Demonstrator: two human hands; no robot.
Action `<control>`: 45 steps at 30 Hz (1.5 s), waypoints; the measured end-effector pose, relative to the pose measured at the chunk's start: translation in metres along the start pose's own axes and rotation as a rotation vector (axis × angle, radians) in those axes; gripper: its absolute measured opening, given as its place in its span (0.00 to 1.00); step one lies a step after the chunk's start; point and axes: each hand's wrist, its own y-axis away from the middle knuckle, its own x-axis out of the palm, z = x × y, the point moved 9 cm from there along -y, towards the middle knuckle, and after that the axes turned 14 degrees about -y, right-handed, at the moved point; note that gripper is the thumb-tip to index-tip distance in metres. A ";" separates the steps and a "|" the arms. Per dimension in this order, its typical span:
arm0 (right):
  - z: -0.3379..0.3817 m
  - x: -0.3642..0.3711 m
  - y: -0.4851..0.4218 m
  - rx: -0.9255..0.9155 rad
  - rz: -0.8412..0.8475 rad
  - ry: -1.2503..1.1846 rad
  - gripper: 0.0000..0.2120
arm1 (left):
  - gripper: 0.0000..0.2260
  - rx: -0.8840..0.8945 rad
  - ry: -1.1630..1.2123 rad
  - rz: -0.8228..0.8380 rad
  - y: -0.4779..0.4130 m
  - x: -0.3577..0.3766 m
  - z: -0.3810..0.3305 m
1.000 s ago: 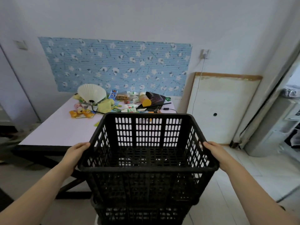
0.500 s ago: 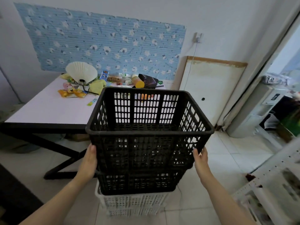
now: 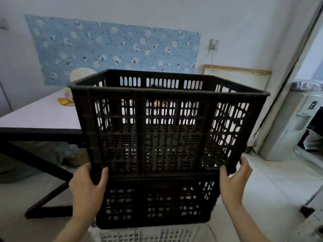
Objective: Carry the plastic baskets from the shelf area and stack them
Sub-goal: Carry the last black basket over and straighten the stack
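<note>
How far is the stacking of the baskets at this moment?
Done: a lower black basket already sits on a white basket. In hand: the left hand and right hand grip the bottom corners of the top black basket, which sits nested in the lower one. Left: letting go; any further baskets are out of view.

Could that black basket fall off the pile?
It might. The top basket sits tilted, its right side higher, so it may not be nested squarely in the black basket below. Both hands, left and right, grip only its bottom corners, so fingers could get pinched if it drops in. The pile rests on a white basket, so a hard push could tip it all.
</note>
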 end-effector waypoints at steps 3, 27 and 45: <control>-0.011 0.003 0.010 -0.106 -0.120 -0.118 0.22 | 0.14 0.052 0.110 -0.083 -0.005 0.016 0.021; -0.034 0.011 0.015 -0.116 -0.245 -0.398 0.12 | 0.34 -0.026 0.475 -0.081 -0.006 0.029 0.038; -0.028 0.017 0.016 -0.139 -0.104 -0.265 0.13 | 0.29 0.018 0.486 -0.052 -0.013 0.029 0.042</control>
